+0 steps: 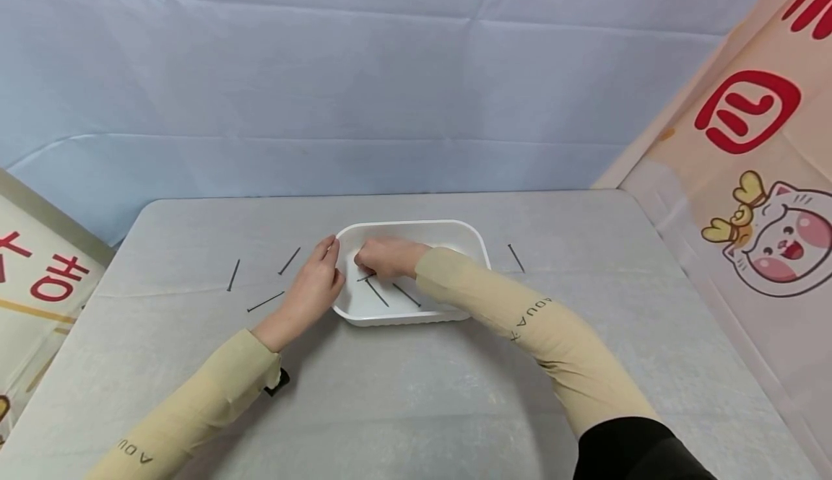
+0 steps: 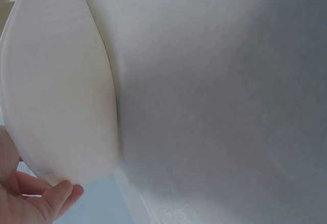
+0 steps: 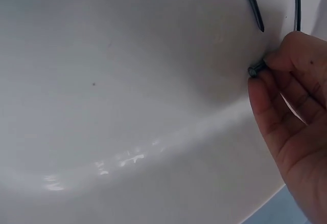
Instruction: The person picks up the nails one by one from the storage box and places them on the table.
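A white plastic tray [image 1: 477, 238] sits in the middle of the grey table. My right hand [image 1: 367, 263] reaches into it and pinches a thin dark nail [image 1: 365, 277] low over the tray floor. In the right wrist view the nail's head [image 3: 254, 71] shows between the fingertips [image 3: 271, 63], above the tray floor [image 3: 127, 106]. Two more nails [image 1: 377, 293] [image 1: 406, 294] lie flat in the tray. My left hand [image 1: 328, 262] rests with straight fingers against the tray's left rim. In the left wrist view its fingertips [image 2: 59, 196] touch the tray's outer wall [image 2: 61, 106].
Loose nails lie on the table: three left of the tray [image 1: 233, 275] [image 1: 289, 260] [image 1: 265, 302] and one to its right [image 1: 516, 258]. A blue cloth backdrop hangs behind. Printed panels stand at the left [image 1: 39, 278] and right [image 1: 747, 198] edges.
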Motion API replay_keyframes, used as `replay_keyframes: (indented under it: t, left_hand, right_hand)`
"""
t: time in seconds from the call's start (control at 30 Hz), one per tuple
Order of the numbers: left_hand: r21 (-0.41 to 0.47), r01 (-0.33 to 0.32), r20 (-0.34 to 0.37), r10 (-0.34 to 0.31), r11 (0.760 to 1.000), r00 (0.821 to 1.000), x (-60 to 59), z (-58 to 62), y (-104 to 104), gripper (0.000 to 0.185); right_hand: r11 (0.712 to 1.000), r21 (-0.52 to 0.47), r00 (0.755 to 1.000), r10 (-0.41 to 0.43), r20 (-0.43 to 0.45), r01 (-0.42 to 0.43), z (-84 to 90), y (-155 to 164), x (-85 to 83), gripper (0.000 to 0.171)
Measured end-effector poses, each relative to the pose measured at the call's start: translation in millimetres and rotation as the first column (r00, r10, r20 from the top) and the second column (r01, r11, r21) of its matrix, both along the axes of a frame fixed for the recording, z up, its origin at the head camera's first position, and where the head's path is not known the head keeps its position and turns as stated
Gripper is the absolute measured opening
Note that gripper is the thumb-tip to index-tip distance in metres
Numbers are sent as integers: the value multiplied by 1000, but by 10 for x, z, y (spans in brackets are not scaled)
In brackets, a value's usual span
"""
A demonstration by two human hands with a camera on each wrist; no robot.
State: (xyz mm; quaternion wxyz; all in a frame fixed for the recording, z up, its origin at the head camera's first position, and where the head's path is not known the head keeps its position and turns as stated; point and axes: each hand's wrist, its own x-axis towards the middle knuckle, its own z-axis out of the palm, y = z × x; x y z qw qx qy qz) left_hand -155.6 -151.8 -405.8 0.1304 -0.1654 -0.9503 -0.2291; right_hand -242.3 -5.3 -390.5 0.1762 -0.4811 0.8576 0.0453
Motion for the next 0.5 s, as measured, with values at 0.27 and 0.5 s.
replay_keyframes:
  t: [0.27,0.5]
  left_hand:
    - [1,-2,31,2,1000,1000,-6,19,2,49]
    - [2,-3,31,3,1000,1000,-8,18,1,49]
  right_hand:
    - [999,34,999,-28,34,27,30,-4,31,18]
    - [999,46,999,-15,32,14,67,8,36,16]
